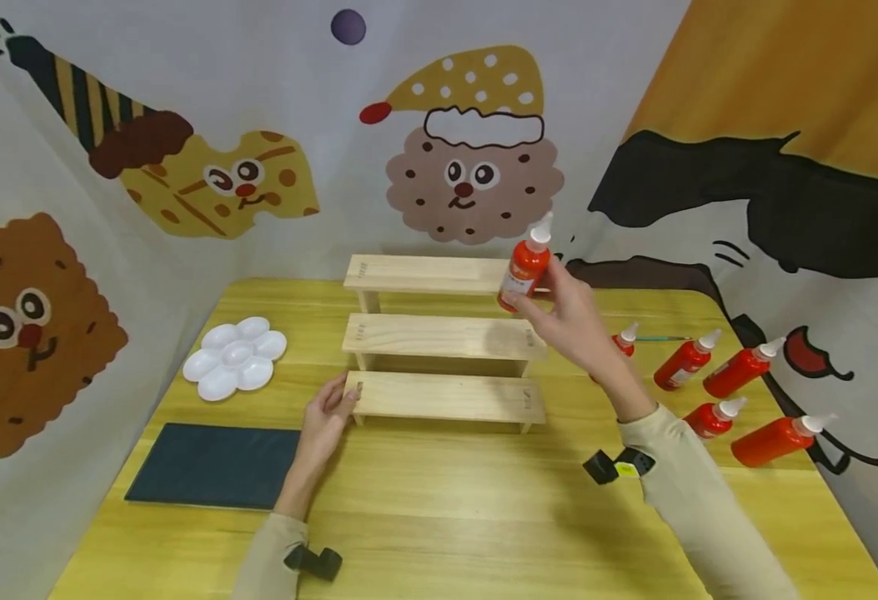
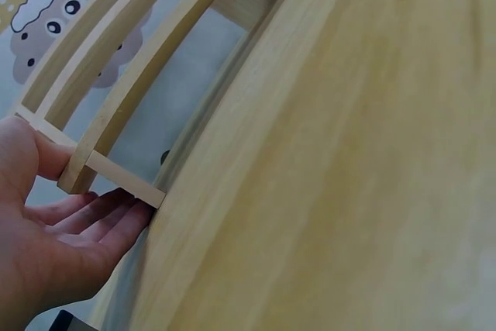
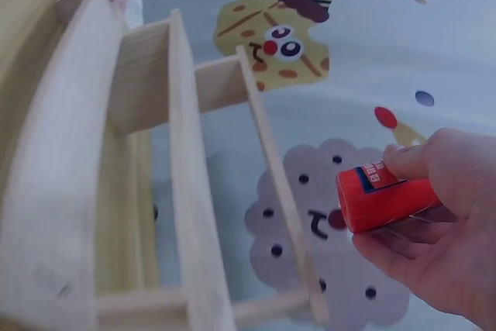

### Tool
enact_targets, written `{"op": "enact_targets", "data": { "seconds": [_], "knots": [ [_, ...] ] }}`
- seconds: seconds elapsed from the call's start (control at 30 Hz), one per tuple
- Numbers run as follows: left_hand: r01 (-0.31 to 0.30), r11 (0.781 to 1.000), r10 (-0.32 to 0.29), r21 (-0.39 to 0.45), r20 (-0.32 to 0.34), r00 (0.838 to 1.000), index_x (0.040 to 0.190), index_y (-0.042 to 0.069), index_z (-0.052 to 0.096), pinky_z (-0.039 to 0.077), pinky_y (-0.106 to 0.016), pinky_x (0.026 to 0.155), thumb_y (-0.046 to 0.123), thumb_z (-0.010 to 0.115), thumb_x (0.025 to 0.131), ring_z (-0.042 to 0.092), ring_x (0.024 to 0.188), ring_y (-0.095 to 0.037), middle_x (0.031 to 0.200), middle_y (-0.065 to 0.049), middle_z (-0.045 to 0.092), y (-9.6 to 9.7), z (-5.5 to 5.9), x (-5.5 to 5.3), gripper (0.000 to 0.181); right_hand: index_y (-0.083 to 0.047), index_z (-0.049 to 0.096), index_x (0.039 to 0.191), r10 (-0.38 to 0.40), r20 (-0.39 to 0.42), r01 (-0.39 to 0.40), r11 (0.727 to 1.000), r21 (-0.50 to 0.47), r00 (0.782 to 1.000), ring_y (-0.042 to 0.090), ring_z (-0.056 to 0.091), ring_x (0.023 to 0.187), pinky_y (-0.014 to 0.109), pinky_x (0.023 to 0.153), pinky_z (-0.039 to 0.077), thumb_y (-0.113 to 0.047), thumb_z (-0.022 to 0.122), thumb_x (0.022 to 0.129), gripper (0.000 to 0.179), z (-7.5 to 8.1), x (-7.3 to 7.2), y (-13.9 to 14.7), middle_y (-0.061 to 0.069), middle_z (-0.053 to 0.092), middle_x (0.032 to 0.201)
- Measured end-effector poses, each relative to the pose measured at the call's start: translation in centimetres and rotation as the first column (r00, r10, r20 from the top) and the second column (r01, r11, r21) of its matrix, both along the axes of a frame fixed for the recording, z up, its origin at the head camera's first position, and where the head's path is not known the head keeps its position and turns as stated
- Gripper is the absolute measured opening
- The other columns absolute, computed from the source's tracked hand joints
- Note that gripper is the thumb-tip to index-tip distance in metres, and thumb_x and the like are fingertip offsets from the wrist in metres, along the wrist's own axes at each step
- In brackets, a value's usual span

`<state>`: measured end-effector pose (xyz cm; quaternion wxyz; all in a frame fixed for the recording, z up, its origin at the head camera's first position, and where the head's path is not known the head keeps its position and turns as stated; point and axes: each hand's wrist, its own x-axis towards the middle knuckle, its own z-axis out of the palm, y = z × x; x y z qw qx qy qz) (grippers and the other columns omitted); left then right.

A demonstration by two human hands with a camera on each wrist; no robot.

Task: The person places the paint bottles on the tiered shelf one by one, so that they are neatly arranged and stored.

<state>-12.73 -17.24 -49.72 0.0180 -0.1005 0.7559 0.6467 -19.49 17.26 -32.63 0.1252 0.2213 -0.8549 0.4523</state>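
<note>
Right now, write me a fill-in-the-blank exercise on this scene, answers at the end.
1. The right hand holds a red ____ with a white cap.
2. The left hand is at the ____ end of the wooden shelf.
3. That shelf rises in ____ tiers.
4. The white palette is shaped like a ____.

Missing words: bottle; left; three; flower.

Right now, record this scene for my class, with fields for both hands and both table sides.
Left hand: holds pale wooden three-tier shelf by its lowest tier's left end
Right hand: holds red cylindrical bottle with white nozzle, apart from the shelf
Table, left: white flower-shaped palette; dark rectangular board
Table, right: five more red white-nozzled bottles; thin teal stick
</note>
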Motion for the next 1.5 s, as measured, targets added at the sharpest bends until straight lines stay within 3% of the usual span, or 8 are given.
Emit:
{"op": "enact_targets", "data": {
  "seconds": [0.13,0.33,0.6,0.83,1.13,1.5],
  "knots": [
    [-0.019,1.0,0.019,0.008,0.001,1.0,0.152,0.003,0.044,0.052,-0.018,0.088,0.022,0.057,0.105,0.056,0.129,-0.037,0.143,-0.029,0.055,-0.1,0.1,0.1,0.052,0.0,0.05,0.137,0.074,0.043,-0.073,0.997,-0.008,0.996,0.033,0.066,0.115,0.047,0.097,0.055,-0.011,0.071,0.096,0.048,1.1,-2.0,-2.6,0.02,0.065,0.129],
    [0.012,1.0,-0.012,-0.008,0.001,1.0,0.152,0.003,0.042,0.054,-0.028,0.096,0.025,0.056,0.106,0.054,0.133,-0.039,0.148,-0.028,0.05,0.1,0.2,0.1,0.053,0.0,0.049,0.138,0.12,0.127,-0.12,0.993,-0.005,0.985,0.032,0.067,0.112,0.041,0.095,0.057,-0.013,0.07,0.097,0.048,2.0,-4.6,-6.3,0.019,0.064,0.131],
    [-0.001,1.0,0.001,0.014,-0.004,1.0,0.152,0.003,0.044,0.052,-0.017,0.088,0.021,0.056,0.106,0.055,0.131,-0.039,0.147,-0.028,0.052,0.4,0.2,-0.1,0.051,-0.001,0.049,0.14,0.132,0.189,-0.137,0.99,0.017,0.973,0.029,0.065,0.115,0.039,0.098,0.054,-0.017,0.07,0.097,0.05,1.6,-7.2,-10.6,0.017,0.063,0.133],
    [-0.006,1.0,0.006,-0.011,-0.015,1.0,0.152,0.002,0.044,0.051,-0.018,0.088,0.024,0.056,0.106,0.055,0.131,-0.04,0.146,-0.029,0.052,0.3,0.2,-0.1,0.053,-0.002,0.047,0.14,0.148,0.196,-0.163,0.985,0.059,0.969,0.027,0.062,0.118,0.038,0.103,0.051,-0.018,0.069,0.098,0.05,0.9,-9.0,-13.7,0.015,0.062,0.134],
    [-0.009,1.0,0.009,-0.005,-0.006,1.0,0.151,0.003,0.045,0.051,-0.017,0.087,0.021,0.057,0.105,0.056,0.129,-0.038,0.144,-0.027,0.055,0.3,0.4,0.1,0.051,-0.001,0.045,0.144,0.162,0.191,-0.177,0.982,0.064,0.968,0.027,0.063,0.119,0.036,0.102,0.052,-0.018,0.069,0.098,0.054,-0.2,-9.8,-15.8,0.017,0.062,0.136],
    [-0.009,1.0,0.009,0.009,-0.014,1.0,0.151,0.002,0.044,0.051,-0.016,0.087,0.021,0.057,0.105,0.056,0.129,-0.038,0.143,-0.028,0.055,0.5,0.3,0.1,0.051,-0.001,0.045,0.144,0.163,0.205,-0.176,0.983,0.048,0.965,0.03,0.061,0.124,0.04,0.104,0.051,-0.021,0.074,0.095,0.06,-0.3,-9.6,-15.4,0.018,0.06,0.14]
  ]
}}
